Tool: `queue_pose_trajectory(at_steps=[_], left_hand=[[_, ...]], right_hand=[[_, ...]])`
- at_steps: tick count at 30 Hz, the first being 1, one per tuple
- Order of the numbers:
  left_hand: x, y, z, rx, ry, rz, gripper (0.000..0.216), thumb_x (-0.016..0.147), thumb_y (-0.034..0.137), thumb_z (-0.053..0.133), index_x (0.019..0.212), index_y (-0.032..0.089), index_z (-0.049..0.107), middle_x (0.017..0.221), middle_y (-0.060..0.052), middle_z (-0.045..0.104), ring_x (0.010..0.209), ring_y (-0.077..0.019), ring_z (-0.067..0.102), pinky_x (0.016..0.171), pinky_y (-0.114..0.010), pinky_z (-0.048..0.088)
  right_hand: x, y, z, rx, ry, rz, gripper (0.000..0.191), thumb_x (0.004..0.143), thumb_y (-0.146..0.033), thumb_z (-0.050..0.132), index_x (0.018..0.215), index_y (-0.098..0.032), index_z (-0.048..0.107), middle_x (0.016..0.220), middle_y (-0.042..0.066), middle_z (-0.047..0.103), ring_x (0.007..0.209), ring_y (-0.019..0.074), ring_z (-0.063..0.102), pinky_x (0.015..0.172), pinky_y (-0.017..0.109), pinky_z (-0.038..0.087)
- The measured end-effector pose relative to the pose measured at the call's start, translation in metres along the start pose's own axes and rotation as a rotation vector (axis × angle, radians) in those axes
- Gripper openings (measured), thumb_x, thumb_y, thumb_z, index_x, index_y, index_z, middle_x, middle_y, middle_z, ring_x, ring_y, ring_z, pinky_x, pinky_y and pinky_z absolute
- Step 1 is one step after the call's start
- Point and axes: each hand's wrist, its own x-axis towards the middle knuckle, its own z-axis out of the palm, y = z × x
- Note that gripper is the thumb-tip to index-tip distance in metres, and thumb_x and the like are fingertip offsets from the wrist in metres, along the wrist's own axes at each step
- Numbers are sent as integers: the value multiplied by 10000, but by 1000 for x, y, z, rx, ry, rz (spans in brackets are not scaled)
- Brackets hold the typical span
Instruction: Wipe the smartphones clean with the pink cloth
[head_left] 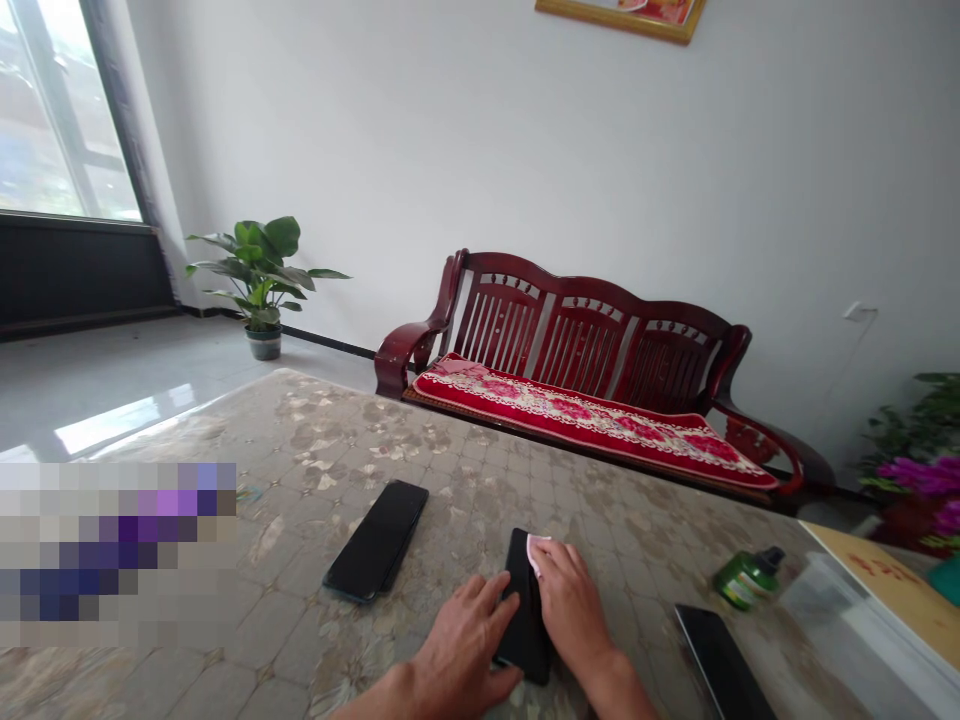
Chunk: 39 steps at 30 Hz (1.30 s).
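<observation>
Wiping step looking underway. Left hand lying open, fingers spread, pinning black phone flat on table, near front edge. Right hand pressing small pink cloth onto phone's far end, fingers curling over it. Second phone lying apart to left, third phone to right, green bottle near it. Next stroke calling for firm left-hand brace, light even pressure along screen.

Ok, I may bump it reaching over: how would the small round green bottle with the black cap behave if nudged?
The small round green bottle lies on its side, so it would probably roll. The glossy patterned tabletop looks smooth, so little would likely stop it. It seems small and probably light.
</observation>
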Motion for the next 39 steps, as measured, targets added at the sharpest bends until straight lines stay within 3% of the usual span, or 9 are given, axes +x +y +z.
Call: queue_pose_trajectory(at_steps=[4,11,19,24,34,39], left_hand=[[-1,-2,3,-11,-2,-4,643,751,477,687,1326,224,550,1454,-98,471,1221,-332,491,1068,-439,394],[-1,-5,8,-18,25,-5,611,764,471,677,1316,237,562,1444,-102,482,1229,-339,493,1078,-456,382],[3,-1,5,8,14,-42,642,728,361,703,1334,219,548,1451,-112,477,1234,-358,495,1069,-482,397],[4,0,4,18,20,-37,614,731,378,697,1313,238,556,1435,-102,493,1222,-348,508,1061,-461,408],[16,1,-33,36,-172,47,540,714,352,686,1228,218,595,1330,-99,560,1154,-307,578,997,-395,468],[17,-7,-34,36,-136,86,567,717,408,699,1246,240,581,1327,-74,567,1125,-297,606,982,-401,478]], right_hand=[[9,1,-1,-25,27,14,487,932,-74,352,1312,-267,585,1175,51,664,1061,194,590,970,339,436],[-19,-2,-6,33,13,-11,457,898,-72,395,1257,-235,625,1180,46,651,1094,194,571,972,304,435],[10,5,-2,56,45,73,439,886,-58,381,1182,-212,666,1140,54,662,1074,198,576,944,296,450],[-10,-1,-5,89,16,20,440,881,-61,395,1193,-228,657,1138,44,659,1079,189,576,955,289,442],[7,5,-2,49,39,56,445,878,-54,380,1189,-207,659,1144,59,657,1075,204,576,964,307,440],[-16,3,-4,87,5,-4,453,883,-59,388,1210,-232,650,1157,48,650,1089,198,574,970,304,442]])
